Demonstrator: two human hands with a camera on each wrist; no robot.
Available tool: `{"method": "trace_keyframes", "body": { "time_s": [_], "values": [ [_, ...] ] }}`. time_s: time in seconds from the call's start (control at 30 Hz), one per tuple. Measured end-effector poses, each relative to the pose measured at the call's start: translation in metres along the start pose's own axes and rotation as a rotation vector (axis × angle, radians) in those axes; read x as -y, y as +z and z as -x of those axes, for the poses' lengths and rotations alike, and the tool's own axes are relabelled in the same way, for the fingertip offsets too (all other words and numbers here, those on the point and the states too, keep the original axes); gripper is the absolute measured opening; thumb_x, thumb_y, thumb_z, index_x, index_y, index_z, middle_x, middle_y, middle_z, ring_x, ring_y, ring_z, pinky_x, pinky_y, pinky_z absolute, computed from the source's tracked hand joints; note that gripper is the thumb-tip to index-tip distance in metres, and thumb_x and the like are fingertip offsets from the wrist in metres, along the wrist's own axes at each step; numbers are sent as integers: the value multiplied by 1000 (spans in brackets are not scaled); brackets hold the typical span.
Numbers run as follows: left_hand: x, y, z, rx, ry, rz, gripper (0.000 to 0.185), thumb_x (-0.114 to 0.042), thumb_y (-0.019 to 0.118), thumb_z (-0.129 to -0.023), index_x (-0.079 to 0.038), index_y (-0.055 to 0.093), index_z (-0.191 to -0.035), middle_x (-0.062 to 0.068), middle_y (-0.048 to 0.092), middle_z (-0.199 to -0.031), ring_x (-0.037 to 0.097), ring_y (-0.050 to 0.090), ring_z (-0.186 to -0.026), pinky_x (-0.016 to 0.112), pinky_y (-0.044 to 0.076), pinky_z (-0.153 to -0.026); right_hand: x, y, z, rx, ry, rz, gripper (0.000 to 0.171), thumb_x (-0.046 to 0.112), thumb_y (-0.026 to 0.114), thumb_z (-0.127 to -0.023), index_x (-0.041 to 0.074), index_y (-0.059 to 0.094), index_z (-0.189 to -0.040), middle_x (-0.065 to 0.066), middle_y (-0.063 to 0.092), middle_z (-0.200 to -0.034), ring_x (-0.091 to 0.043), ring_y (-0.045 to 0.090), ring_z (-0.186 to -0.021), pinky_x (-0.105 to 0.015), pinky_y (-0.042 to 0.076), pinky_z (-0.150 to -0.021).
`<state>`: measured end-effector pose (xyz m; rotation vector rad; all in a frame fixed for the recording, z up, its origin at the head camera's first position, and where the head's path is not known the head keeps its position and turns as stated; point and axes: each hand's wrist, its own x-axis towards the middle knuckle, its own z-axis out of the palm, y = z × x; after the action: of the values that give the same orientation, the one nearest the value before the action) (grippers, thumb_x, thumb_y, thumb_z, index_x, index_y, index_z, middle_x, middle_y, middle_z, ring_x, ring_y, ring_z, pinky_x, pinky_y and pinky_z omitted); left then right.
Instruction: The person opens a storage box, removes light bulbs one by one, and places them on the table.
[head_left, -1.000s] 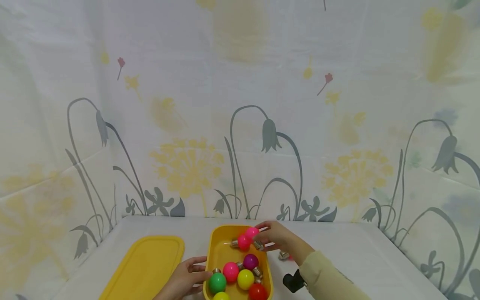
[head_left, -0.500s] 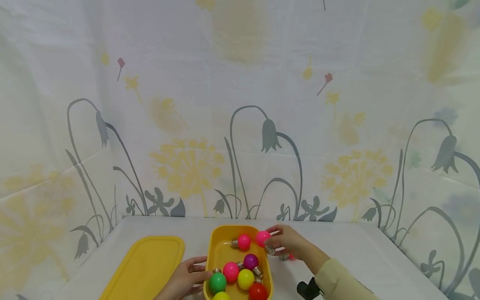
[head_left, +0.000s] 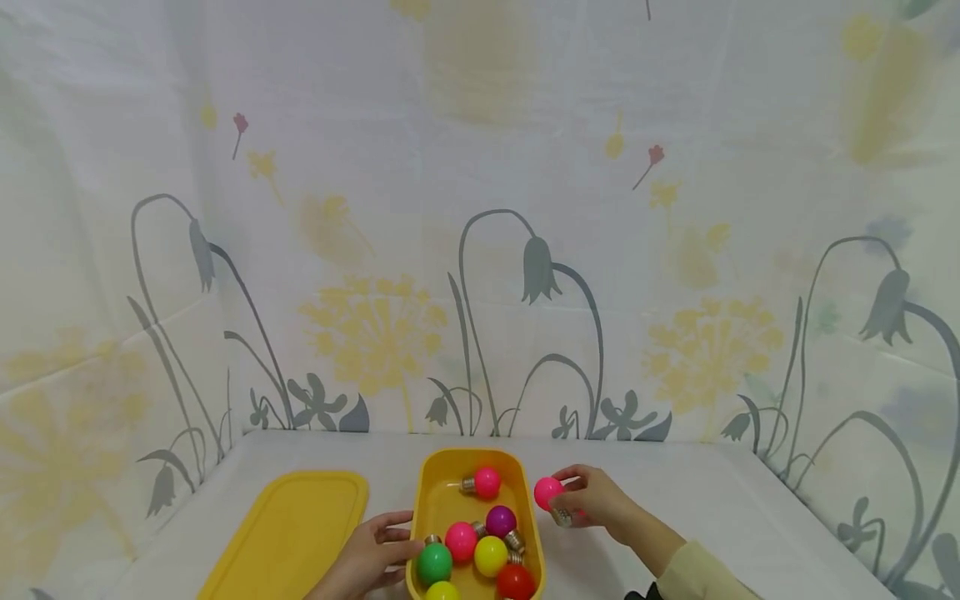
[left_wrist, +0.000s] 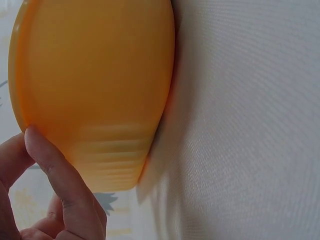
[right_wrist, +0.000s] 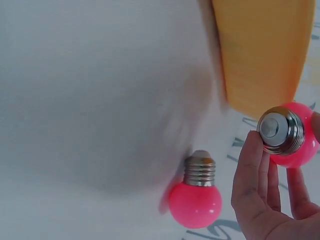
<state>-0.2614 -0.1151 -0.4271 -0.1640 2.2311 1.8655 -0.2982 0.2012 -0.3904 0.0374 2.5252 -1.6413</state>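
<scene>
My right hand (head_left: 600, 502) pinches a pink light bulb (head_left: 548, 493) just right of the yellow container (head_left: 422, 492). In the right wrist view its silver screw base (right_wrist: 280, 131) faces the camera. Below that hand, a second pink bulb (right_wrist: 195, 205) lies on the table. My left hand (head_left: 367, 554) holds the container's left rim, with fingertips at the edge in the left wrist view. Inside the container are a pink bulb (head_left: 487, 482) at the far end and, nearer, purple (head_left: 501, 522), pink (head_left: 461, 542), green (head_left: 434, 564), yellow (head_left: 491, 557) and red (head_left: 515, 582) ones.
A flat yellow lid (head_left: 292, 533) lies on the white table (head_left: 720, 517), left of the container. Behind the table hangs a flower-printed cloth (head_left: 510, 250). Another yellow bulb (head_left: 442, 591) is cut off at the bottom edge.
My right hand has lifted the pink bulb away from over the container's far right corner, out past its right rim. The left hand stays at the left rim.
</scene>
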Motion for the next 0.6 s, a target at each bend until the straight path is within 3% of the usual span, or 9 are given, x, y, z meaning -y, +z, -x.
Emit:
{"method": "trace_keyframes", "body": {
  "time_s": [0.27, 0.6],
  "values": [
    [0, 1, 1, 6, -6, 6, 58, -16, 73, -81, 6, 47, -128, 15, 57, -98, 20, 54, -77, 31, 53, -68, -20, -8, 12, 10, -33, -1, 41, 6, 72, -75, -5, 54, -110, -10, 57, -91, -22, 59, -73, -39, 54, -65],
    [0, 0, 1, 1, 7, 24, 58, -16, 74, -81, 6, 47, -128, 16, 56, -98, 19, 54, -76, 30, 52, -67, -28, -19, 18, -87, 6, 48, 42, 3, 73, -71, -3, 55, -108, -10, 56, -91, -22, 55, -79, -39, 54, -63]
  ]
}}
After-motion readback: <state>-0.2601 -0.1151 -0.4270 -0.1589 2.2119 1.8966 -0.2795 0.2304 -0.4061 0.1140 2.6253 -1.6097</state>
